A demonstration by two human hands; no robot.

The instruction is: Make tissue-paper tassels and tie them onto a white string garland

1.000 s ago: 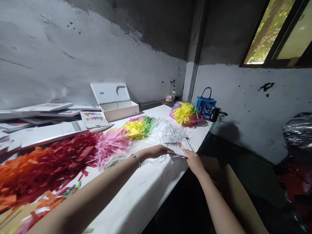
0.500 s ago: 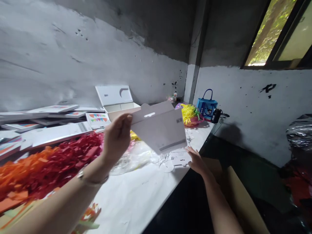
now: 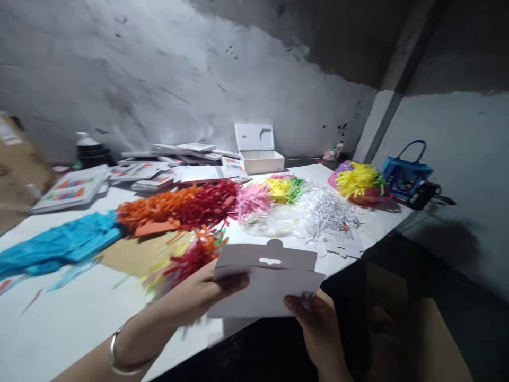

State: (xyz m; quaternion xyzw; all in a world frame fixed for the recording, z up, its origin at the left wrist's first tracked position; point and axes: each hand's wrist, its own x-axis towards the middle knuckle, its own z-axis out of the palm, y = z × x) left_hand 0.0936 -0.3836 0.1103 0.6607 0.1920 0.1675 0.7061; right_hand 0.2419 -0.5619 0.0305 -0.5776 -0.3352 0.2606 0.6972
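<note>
- Holds white card folder (image 3: pixel 262 289) at six o'clock, pinched under the thumbs of left hand (image 3: pixel 201 297) at its nine-o'clock side and right hand (image 3: pixel 320 321) at its four-o'clock corner; loses most fingers behind it.
- Bears grey printed mark (image 3: pixel 307 295) by right thumb, blurred past reading.
- Shows blue bag (image 3: pixel 405 175) at three o'clock, lettered illegibly, partly hidden by black object (image 3: pixel 423 195).

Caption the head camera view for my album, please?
Left hand and right hand hold a white card near heaps of colourful strips.
</note>
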